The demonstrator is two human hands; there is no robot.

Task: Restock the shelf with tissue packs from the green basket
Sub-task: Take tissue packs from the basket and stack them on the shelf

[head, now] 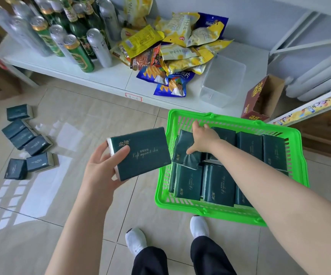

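Left hand (101,165) holds one tissue pack (140,153) over the floor (93,116). Right hand (205,139) grips a second pack (186,155) in green basket's (230,120) far-left corner. Shelf (105,76): no tissue yet. Basket mostly full, loose packs (27,141) on floor.

Basket (163,181) bright green, lattice walls. Tissue packs (218,185) dark green, gold script. Snack bags (180,52) at 12 yellow, blue. Cans (79,54) at 11 green, silver. Floor (101,108) beige tile.

Dark green tissue packs (218,185) flat in green basket (230,120) before white shelf (105,76)
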